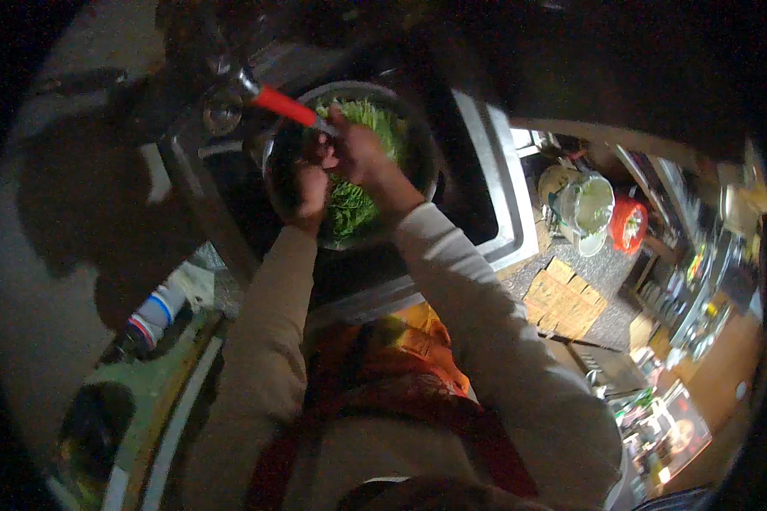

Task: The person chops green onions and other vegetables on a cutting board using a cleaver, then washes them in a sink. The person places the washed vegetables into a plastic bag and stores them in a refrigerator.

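Observation:
A round metal basin (429,137) of leafy greens (355,211) stands in the dark sink (479,191) before me. My left hand (313,185) is over the basin's left part, its fingers partly curled and in shadow. Close against it, above the greens, is my right hand (364,150). A red faucet spout (284,105) with a metal end slants down from the upper left to the fingers of both hands. Dim light and blur hide whether either hand grips the spout or anything else.
The sink's pale metal rim (508,185) runs along the right. A bottle with blue and red bands (156,313) lies at left near a greenish board (160,364). On the floor at right are a lined bin (588,198), a red bag (627,223) and flattened cardboard (565,300).

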The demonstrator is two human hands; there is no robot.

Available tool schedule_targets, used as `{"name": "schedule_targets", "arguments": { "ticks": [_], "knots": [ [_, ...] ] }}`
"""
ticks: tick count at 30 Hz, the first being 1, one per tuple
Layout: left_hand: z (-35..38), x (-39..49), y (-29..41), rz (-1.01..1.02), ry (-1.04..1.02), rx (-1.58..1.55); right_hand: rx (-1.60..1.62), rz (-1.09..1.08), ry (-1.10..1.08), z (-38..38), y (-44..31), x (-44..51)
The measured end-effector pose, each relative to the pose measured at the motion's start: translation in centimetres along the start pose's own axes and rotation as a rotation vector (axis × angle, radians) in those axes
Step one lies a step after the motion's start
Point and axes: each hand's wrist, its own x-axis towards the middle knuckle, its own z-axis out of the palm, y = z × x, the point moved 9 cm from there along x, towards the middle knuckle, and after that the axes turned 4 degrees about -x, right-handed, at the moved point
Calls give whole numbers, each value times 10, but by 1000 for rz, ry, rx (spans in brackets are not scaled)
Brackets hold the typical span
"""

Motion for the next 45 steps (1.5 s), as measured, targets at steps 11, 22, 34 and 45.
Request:
{"name": "schedule_targets", "arguments": {
  "ticks": [11,22,34,45],
  "knots": [
    [47,-73,171,-241,127,-16,-2137,-492,310,-13,-1,-40],
    [253,-83,307,471,177,563,-1985,-465,-124,-6,22,-231],
    [518,-256,-137,627,-523,1564,-1565,-712,630,-356,-129,-714],
    [658,-323,-488,-77,-1186,2065,-445,-442,1632,-772,10,-1140]
  ]
}}
